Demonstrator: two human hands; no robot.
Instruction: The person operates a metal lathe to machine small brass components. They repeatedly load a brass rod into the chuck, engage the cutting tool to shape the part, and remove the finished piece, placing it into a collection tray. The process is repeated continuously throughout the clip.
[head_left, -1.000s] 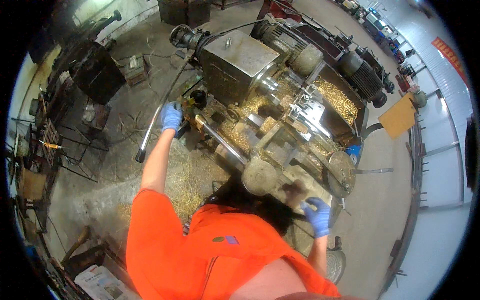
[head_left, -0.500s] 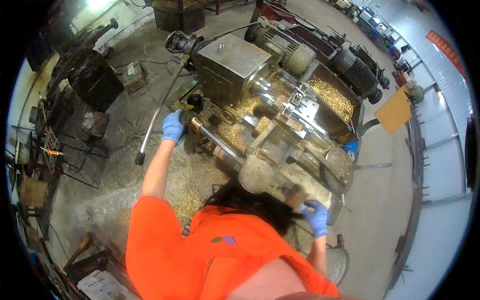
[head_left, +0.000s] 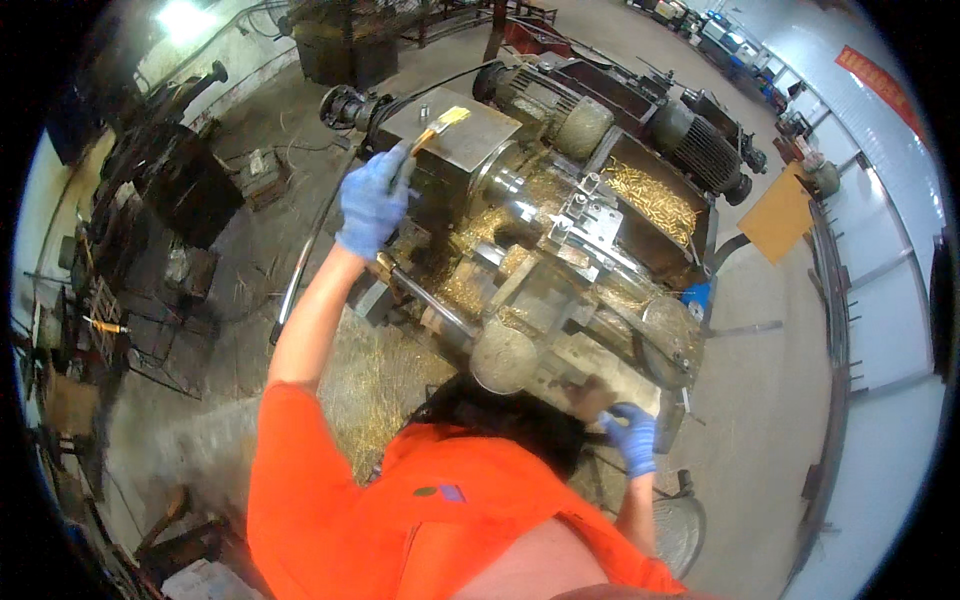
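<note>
My left hand (head_left: 374, 198), in a blue glove, is closed on the handle of a paint brush (head_left: 444, 121) with pale yellow bristles. The brush is over the flat metal top of the headstock box (head_left: 470, 140) of a small lathe. My right hand (head_left: 633, 438), also gloved in blue, has its fingers curled at the lathe's near right end, beside a blurred brown part (head_left: 592, 397). What those fingers grip is hidden. Between the hands lie the tool slide (head_left: 597, 218), a round grey casting (head_left: 503, 356) and a steel rod (head_left: 432, 302), with golden chips around them.
Behind the slide, a metal tray (head_left: 706, 238) holds many small brass-coloured pieces. Motors (head_left: 690, 135) stand at the back. A long lever (head_left: 298, 270) slants down on the left. Brown board (head_left: 778, 218) sticks out at the right; dark machinery (head_left: 190, 180) stands far left.
My left hand has risen away from the lathe's front left, up to the headstock box, and the brush now shows plainly. My right hand stays in about the same place.
</note>
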